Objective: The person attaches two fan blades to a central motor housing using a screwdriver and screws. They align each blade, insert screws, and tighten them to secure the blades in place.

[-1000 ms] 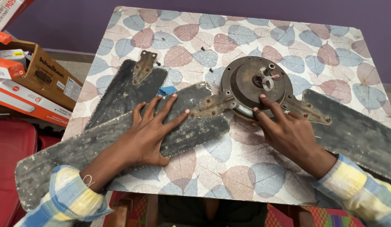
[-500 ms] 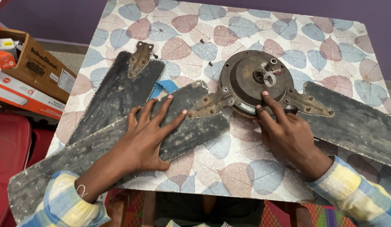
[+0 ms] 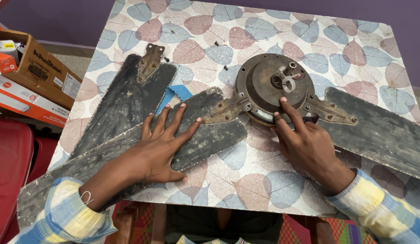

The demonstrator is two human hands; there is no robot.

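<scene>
Head view: fan motor (image 3: 273,88), round and rusty brown, lies near the middle of the surface (image 3: 354,49), a little toward the far edge. Right hand (image 3: 305,140) rests on its near rim, fingers (image 3: 286,108) slightly spread, index and middle tips on the metal; they grip nothing. Left hand (image 3: 158,147) lies flat on the left blade (image 3: 128,153), fingers spread wide, palm down. That blade runs from the motor's bracket (image 3: 225,110) toward the near left corner and overhangs the edge. Right blade (image 3: 377,129) reaches from the motor past the right edge.

Around: loose third blade (image 3: 124,101) with its own bracket (image 3: 150,63) lies toward the left edge, partly under the left blade. Blue scrap (image 3: 173,95) sits between the two. Small dark screws (image 3: 217,44) are scattered near the far edge. Off the surface, left: cardboard boxes (image 3: 33,72) and a red seat (image 3: 11,167).

Versus half a second earlier: almost unchanged. Left hand has slid slightly toward the near left corner along the blade; right hand keeps its place on the rim.
</scene>
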